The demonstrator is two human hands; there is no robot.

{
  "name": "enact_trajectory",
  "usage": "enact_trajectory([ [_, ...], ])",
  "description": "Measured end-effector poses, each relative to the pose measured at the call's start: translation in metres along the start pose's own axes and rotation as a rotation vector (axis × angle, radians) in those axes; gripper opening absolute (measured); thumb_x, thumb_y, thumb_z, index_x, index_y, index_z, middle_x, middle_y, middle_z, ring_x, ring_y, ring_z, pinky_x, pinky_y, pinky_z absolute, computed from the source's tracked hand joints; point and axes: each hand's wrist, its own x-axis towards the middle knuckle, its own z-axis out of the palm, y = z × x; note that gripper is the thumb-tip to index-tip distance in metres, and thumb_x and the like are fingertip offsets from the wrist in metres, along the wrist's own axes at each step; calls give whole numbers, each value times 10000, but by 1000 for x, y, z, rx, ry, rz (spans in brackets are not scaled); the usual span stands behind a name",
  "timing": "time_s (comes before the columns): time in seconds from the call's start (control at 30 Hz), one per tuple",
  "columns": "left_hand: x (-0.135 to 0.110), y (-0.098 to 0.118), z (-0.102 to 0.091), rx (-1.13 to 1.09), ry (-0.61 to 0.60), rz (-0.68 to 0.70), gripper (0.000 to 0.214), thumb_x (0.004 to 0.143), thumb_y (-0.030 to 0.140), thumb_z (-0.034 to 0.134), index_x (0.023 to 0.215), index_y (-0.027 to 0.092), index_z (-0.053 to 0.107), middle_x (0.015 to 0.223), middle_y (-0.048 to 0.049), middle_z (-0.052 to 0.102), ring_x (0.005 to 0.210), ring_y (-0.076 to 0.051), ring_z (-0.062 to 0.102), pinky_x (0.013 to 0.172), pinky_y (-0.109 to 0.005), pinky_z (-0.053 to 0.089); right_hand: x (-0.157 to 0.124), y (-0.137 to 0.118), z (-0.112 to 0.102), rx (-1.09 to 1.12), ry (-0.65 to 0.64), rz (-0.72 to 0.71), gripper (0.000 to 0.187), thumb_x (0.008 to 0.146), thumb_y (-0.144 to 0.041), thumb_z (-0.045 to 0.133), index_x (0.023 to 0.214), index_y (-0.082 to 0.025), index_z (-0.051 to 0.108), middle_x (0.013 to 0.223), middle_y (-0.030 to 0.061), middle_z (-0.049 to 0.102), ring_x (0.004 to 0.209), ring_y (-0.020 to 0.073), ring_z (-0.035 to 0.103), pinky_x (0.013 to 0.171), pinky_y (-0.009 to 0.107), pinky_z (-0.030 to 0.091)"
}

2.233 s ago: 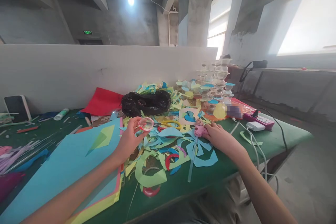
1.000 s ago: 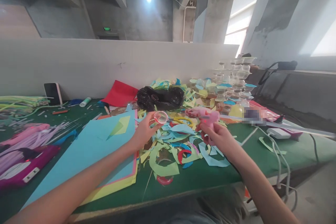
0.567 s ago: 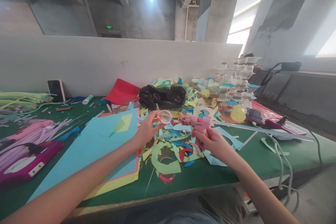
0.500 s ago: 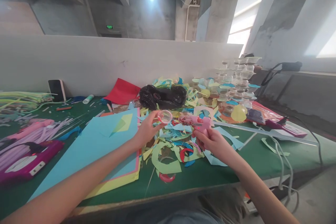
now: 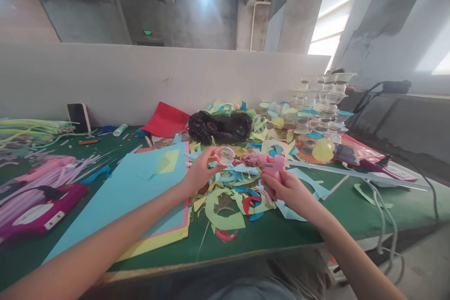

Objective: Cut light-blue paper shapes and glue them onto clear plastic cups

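My left hand (image 5: 201, 171) grips a small clear round cup (image 5: 225, 155) with a pinkish rim, its round face turned toward me. In my right hand (image 5: 285, 188) is a pink hot glue gun (image 5: 269, 163), fingers wrapped round its handle. The gun's nozzle points left and sits at or very near the cup's right side; whether they touch I cannot tell. A long clear glue stick (image 5: 355, 173) sticks out of the gun's back to the right. Below both hands lie cut paper scraps (image 5: 225, 215) in green, blue, yellow and red.
Blue paper sheets (image 5: 116, 206) lie at left, beside a magenta power strip (image 5: 45, 211) and purple strips (image 5: 31, 192). Behind stand a black plastic bag (image 5: 221, 127), red paper (image 5: 165, 119) and stacked clear cups (image 5: 330, 103). White cables (image 5: 381, 220) hang over the front right edge.
The whole view has shifted slightly. Both hands keep their holds, with the cup and the glue gun in nearly the same places relative to each other.
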Motion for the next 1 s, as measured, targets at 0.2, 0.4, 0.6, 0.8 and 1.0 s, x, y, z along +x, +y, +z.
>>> enact_trajectory([
  [0.2, 2, -5, 2, -31, 24, 48, 476, 825, 509, 643, 1196, 237, 521, 1266, -71, 613, 1158, -254, 608, 995, -409, 505, -1, -3, 0, -92, 36, 18, 540, 864, -655, 493, 554, -214, 463, 509, -13, 489, 542, 144, 458, 570, 282, 389],
  [0.4, 2, -5, 2, -43, 38, 64, 454, 824, 495, 652, 1177, 238, 526, 1229, -63, 618, 1137, -237, 611, 994, -411, 505, -1, -1, 0, -100, 48, 12, 549, 849, -694, 478, 575, -220, 440, 548, -11, 511, 553, 144, 461, 568, 286, 374],
  [0.6, 2, -6, 3, -46, 49, 87, 428, 834, 469, 649, 1170, 234, 527, 1198, -58, 624, 1133, -220, 607, 1000, -398, 499, -1, 0, 0, -100, 30, 3, 552, 852, -691, 471, 570, -217, 458, 537, -10, 520, 554, 144, 462, 572, 285, 377],
  [0.8, 2, -6, 3, -25, 46, 85, 410, 846, 480, 625, 1159, 234, 523, 1198, -63, 628, 1127, -230, 614, 984, -406, 505, -3, -4, 0, -116, 52, 34, 564, 851, -693, 479, 553, -216, 430, 530, -16, 524, 530, 129, 444, 566, 277, 377],
  [1.0, 2, -5, 3, -8, 54, 88, 402, 855, 475, 615, 1160, 233, 519, 1194, -65, 630, 1121, -229, 616, 978, -399, 506, -3, -6, -2, -103, 7, 13, 544, 881, -653, 461, 564, -212, 459, 531, -18, 510, 540, 133, 450, 566, 276, 377],
])
